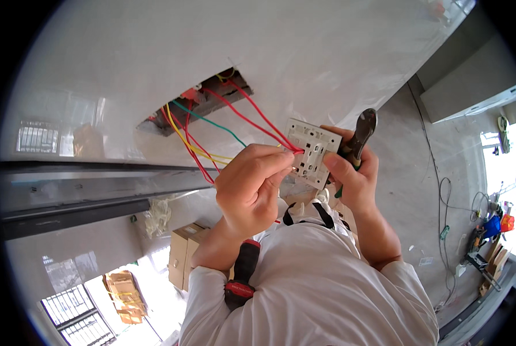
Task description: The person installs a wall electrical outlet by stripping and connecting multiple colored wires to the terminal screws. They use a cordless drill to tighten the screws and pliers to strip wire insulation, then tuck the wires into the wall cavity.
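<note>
A white square wall plate, a switch or socket seen from its back, is gripped by my right hand, thumb on its back face. The same hand also holds pliers, their dark metal head pointing up beside the plate. My left hand is closed in a pinch on a wire at the plate's left side. Two red wires run from the rectangular wall opening to the plate's back. Other red, yellow and green wires hang from the opening and pass behind my left hand.
A red and black power tool is tucked by my left arm. Cardboard boxes stand at lower left. A long cable crosses the grey floor at right, near scattered tools and a blue bag. A dark rail runs along the left.
</note>
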Demonstrator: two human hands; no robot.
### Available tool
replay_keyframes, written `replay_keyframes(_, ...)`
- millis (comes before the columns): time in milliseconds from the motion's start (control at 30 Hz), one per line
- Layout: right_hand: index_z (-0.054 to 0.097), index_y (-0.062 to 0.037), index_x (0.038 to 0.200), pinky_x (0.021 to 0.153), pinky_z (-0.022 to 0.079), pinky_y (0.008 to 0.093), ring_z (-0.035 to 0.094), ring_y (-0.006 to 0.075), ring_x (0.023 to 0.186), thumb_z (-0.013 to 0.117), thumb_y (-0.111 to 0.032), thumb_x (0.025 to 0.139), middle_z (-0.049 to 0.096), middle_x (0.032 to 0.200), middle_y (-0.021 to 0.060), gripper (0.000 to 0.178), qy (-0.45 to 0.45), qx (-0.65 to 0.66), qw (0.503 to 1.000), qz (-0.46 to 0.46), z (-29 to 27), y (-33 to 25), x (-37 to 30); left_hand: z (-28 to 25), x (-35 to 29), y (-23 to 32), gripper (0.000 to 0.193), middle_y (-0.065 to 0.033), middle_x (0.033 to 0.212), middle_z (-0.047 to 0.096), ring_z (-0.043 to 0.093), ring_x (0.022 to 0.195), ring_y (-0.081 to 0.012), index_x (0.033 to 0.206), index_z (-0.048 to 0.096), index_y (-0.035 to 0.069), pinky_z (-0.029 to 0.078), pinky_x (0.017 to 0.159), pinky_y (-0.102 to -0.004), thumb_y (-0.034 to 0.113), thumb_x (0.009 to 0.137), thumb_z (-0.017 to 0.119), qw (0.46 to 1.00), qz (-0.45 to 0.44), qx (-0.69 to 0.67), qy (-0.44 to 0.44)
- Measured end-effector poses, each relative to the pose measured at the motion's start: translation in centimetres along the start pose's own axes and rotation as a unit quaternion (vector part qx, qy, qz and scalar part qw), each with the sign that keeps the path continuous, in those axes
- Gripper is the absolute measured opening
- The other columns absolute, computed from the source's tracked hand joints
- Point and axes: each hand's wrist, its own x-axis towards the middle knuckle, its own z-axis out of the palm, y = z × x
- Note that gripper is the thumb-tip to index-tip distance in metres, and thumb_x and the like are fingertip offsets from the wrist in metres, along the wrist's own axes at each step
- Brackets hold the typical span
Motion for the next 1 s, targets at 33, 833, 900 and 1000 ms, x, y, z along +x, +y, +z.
replay_keyframes(33,0.064,0.0034,0.134,0.063,0.041,0.0211,0.051,0.0033,0.071,0.075,-0.013,0.092,0.065,0.088,-0.0026,0.046,0.002,0.014,1.0,0.006,0.1,0.0,0.0,-0.1,0.1,0.0,0.022,-0.0173,0.094,0.073,0.07,0.08,-0.0224,0.102,0.07,-0.006,0.057,0.071,-0.0298,-0.018,0.083,0.073,1.0,-0.001,-0.002,-0.006)
replay_keyframes(833,0.063,0.0063,0.132,0.055,0.039,0.0217,0.05,0.0033,0.063,0.074,-0.015,0.092,0.065,0.084,-0.0003,0.046,0.011,0.085,0.996,0.011,0.8,0.1,-0.6,0.3,-1.0,-0.7,0.026,-0.0135,0.089,0.068,0.065,0.081,-0.0304,0.097,0.07,-0.003,0.053,0.071,-0.0371,-0.015,0.074,0.073,0.999,0.029,-0.029,0.008)
replay_keyframes(900,0.063,0.0062,0.132,0.055,0.039,0.0216,0.05,0.0034,0.063,0.073,-0.015,0.092,0.065,0.084,-0.0003,0.046,0.008,0.089,0.996,0.017,0.8,0.2,-0.7,-0.1,-2.0,-1.3,0.019,-0.0138,0.102,0.067,0.063,0.097,-0.0262,0.097,0.071,-0.001,0.051,0.081,-0.036,-0.007,0.08,0.078,0.993,-0.062,-0.101,-0.001)
replay_keyframes(1000,0.063,0.006,0.133,0.056,0.039,0.0216,0.05,0.0035,0.064,0.073,-0.015,0.093,0.065,0.084,-0.0003,0.046,0.003,0.077,0.997,0.017,0.8,0.2,-0.7,0.1,-2.3,-2.5,0.029,-0.0156,0.124,0.062,0.059,0.115,-0.0256,0.108,0.069,-0.002,0.048,0.096,-0.0377,0.0,0.08,0.078,0.972,-0.124,-0.199,0.009)
